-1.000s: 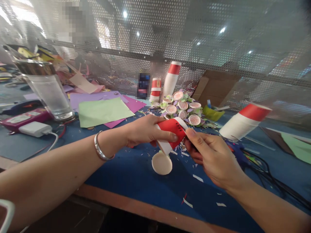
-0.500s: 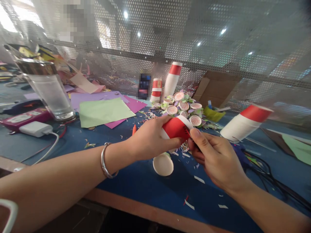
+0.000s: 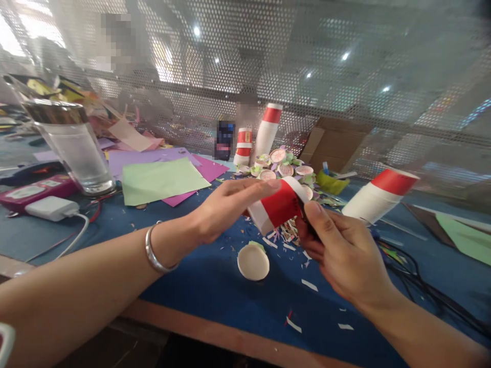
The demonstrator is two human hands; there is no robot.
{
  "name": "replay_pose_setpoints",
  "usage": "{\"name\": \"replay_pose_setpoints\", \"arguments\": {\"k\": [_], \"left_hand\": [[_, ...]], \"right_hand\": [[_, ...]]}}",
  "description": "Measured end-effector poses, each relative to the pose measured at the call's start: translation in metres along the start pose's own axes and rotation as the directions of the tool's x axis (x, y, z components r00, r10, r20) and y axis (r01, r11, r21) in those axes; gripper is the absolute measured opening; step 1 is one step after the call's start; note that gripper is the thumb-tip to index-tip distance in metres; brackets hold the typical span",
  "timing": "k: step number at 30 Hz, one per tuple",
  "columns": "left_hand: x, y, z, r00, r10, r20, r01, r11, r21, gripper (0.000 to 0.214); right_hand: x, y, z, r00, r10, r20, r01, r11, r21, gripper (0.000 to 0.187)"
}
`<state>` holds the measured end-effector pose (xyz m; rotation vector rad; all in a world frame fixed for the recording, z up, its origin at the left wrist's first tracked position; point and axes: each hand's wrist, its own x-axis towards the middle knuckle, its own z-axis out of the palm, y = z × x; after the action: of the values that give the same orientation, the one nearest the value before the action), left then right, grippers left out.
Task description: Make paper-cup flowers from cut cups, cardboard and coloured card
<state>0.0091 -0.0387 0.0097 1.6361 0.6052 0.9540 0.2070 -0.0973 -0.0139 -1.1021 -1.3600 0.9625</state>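
Touching tilted red/white paper cup (image 3: 283, 204) w/ L hand (image 3: 224, 207), up over bench (image 3: 215, 291); can't tell if grip clamped there, w/ far side hid. Clamping R hand (image 3: 343, 243) on dark tool (image 3: 309, 226), prob. scissors, at cup's edge. Looks mostly whole, so prob. not far along. Prob. done w/ round bits (image 3: 278, 155), piled behind, + 1 pale round bit (image 3: 253, 262) in front. Prob. not done w/ cup stack (image 3: 378, 197) at right
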Motion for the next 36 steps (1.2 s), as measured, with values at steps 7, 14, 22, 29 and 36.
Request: {"name": "replay_pose_setpoints", "arguments": {"k": [7, 14, 22, 29, 36], "left_hand": [[0.008, -0.007, 0.003, 0.98, -0.135, 0.148, 0.186, 0.886, -0.426, 0.033], [0.001, -0.013, 0.009, 0.974, 0.214, -0.078, -0.217, 0.976, -0.026, 0.044], [0.002, -0.003, -0.001, 0.991, 0.132, -0.011, -0.132, 0.991, 0.018, 0.031], [-0.001, -0.002, 0.002, 0.995, 0.103, 0.01, -0.102, 0.993, -0.062, 0.028], [0.0, -0.011, 0.004, 0.982, 0.186, 0.014, -0.186, 0.982, 0.007, 0.037]], "right_hand": [[0.002, -0.002, -0.002, 1.0, 0.007, 0.006, -0.007, 1.0, 0.01, 0.054], [-0.001, 0.001, -0.004, 1.0, -0.003, 0.003, 0.003, 1.0, 0.02, 0.053], [0.001, 0.003, -0.003, 0.998, 0.043, 0.038, -0.043, 0.999, -0.013, 0.053], [-0.004, 0.003, -0.003, 0.999, 0.018, 0.034, -0.018, 1.0, -0.012, 0.052], [-0.004, -0.001, -0.001, 1.0, 0.013, 0.026, -0.013, 1.0, -0.003, 0.055]]}}
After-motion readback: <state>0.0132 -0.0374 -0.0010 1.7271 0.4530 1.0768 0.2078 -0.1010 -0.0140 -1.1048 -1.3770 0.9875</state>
